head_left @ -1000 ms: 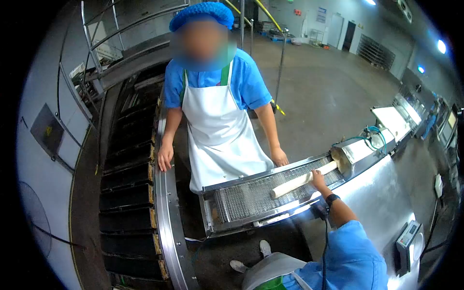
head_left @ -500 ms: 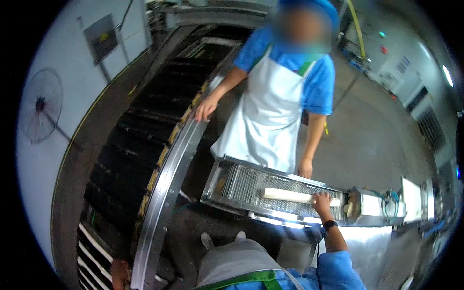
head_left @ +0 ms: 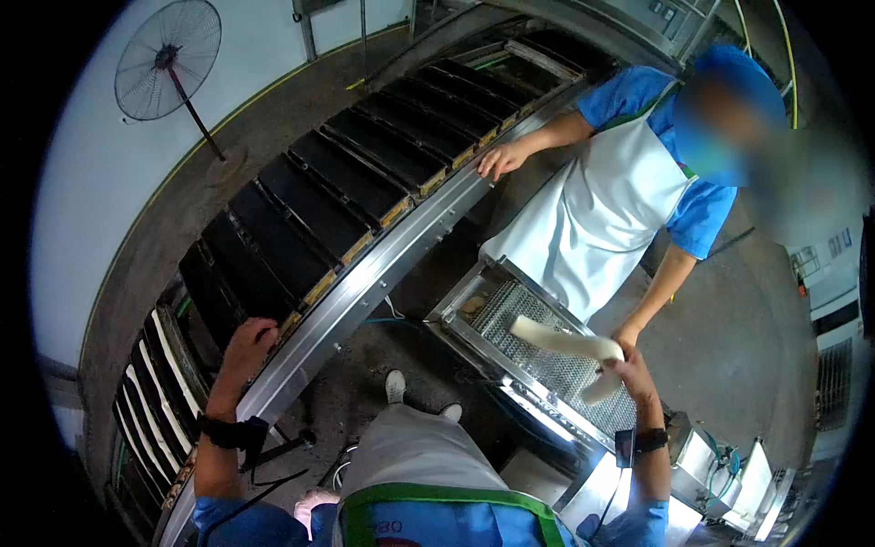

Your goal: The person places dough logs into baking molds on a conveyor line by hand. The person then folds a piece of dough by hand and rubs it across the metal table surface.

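My right hand (head_left: 632, 372) is closed around a long white dough roll (head_left: 556, 339) above a metal mesh conveyor (head_left: 497, 305). The soft roll bends at my grip, one end pointing to the upper left and the other hanging toward the mesh. A co-worker's hand (head_left: 627, 334) is right beside mine; whether it touches the roll I cannot tell. My left hand (head_left: 246, 351) rests at the near edge of a line of black trays (head_left: 278, 237), its fingers loosely bent and nothing visible in them.
Across the mesh conveyor stands a co-worker in a white apron (head_left: 592, 219), one hand on the metal rail (head_left: 392, 255). White strips (head_left: 150, 401) lie in trays at lower left. A fan (head_left: 167, 59) stands by the wall. Machinery (head_left: 702, 465) continues at lower right.
The dough roll lay straight on the mesh under my right hand; now it is lifted and bent. My left hand has come up along the tray line. The view has turned left.
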Demonstrator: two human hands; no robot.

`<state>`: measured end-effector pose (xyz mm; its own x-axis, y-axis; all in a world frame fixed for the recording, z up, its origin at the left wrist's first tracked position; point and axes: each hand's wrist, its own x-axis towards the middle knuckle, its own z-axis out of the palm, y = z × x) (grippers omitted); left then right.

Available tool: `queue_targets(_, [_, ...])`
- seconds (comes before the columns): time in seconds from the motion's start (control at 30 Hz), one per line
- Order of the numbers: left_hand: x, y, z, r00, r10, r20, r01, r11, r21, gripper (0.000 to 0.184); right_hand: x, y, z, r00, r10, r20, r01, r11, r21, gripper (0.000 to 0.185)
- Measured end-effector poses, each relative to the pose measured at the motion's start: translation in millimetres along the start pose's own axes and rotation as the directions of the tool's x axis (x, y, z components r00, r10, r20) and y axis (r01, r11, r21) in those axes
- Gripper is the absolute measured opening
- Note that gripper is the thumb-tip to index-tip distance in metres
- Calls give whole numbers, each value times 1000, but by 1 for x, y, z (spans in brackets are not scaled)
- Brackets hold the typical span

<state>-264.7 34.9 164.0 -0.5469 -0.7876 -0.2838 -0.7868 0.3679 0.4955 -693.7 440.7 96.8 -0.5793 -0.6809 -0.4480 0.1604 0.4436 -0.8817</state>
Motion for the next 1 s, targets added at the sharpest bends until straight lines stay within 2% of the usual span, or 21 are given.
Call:
queue_targets(0.03, [1,13,3,1000,-2,1,2,1000,-5,27,5,-31,20,1000,-3,27,2,998,56,34])
queue_targets(0.1, [1,39,3,995,71,75,-43,946,-320,30,27,-69,53,996,-84,34,79,990,121,36])
queue_targets(0.13, [5,43,3,995,71,72,-44,944,-327,30,40,-90,74,988,-133,71,122,981,151,36])
queue_targets(0.2, [13,48,2,982,91,166,27,801,-598,41,70,-136,112,963,-220,157,197,969,150,35])
queue_targets(0.23, [14,52,2,981,87,171,34,797,-604,41,86,-155,127,946,-252,205,231,965,122,34])
queue_targets(0.3, [14,62,-12,969,41,244,165,626,-762,35,114,-199,161,890,-365,274,333,930,156,34])
queue_targets(0.33, [16,63,-16,978,10,207,143,689,-710,36,126,-219,178,862,-417,290,378,908,182,35])
queue_targets(0.37, [19,50,-18,983,166,79,-86,793,-604,40,140,-239,195,829,-470,304,424,882,207,35])
queue_targets(0.43, [39,19,-3,984,115,136,30,646,-762,43,169,-268,225,794,-492,357,458,870,182,36])
queue_targets(0.5, [44,7,-4,987,73,142,70,596,-800,45,192,-287,267,757,-517,400,488,854,180,35])
queue_targets(0.57, [53,3,-2,987,30,157,115,548,-829,47,236,-288,300,754,-426,499,453,889,74,44])
queue_targets(0.63, [72,5,1,986,30,167,125,536,-835,52,294,-268,322,708,-477,521,677,669,-307,59])
queue_targets(0.67, [82,7,2,984,19,175,138,535,-834,52,315,-246,330,771,-531,351,636,635,-438,78])
queue_targets(0.7, [92,11,4,984,50,172,123,507,-853,55,311,-245,333,739,-579,345,669,567,-481,75])
queue_targets(0.73, [103,17,7,982,79,171,113,476,-872,58,304,-242,325,801,-461,381,594,691,-412,73])
queue_targets(0.77, [116,20,13,976,94,197,148,379,-914,62,288,-245,317,842,-336,422,492,799,-346,71])
queue_targets(0.8, [137,17,27,966,80,244,212,290,-933,67,291,-233,304,840,-301,451,470,818,-332,60])
queue_targets(0.83, [152,23,31,961,58,270,243,289,-926,63,278,-233,290,863,-235,447,427,812,-398,50])
queue_targets(0.9, [176,41,40,958,-27,287,285,221,-933,70,268,-210,259,877,-215,429,402,818,-412,41])
queue_targets(0.97, [205,46,60,959,-116,260,279,207,-938,68,256,-185,222,906,-164,389,317,873,-370,45])
queue_targets(1.0, [220,40,71,949,-118,294,313,210,-926,62,247,-173,206,920,-153,360,288,887,-361,45])
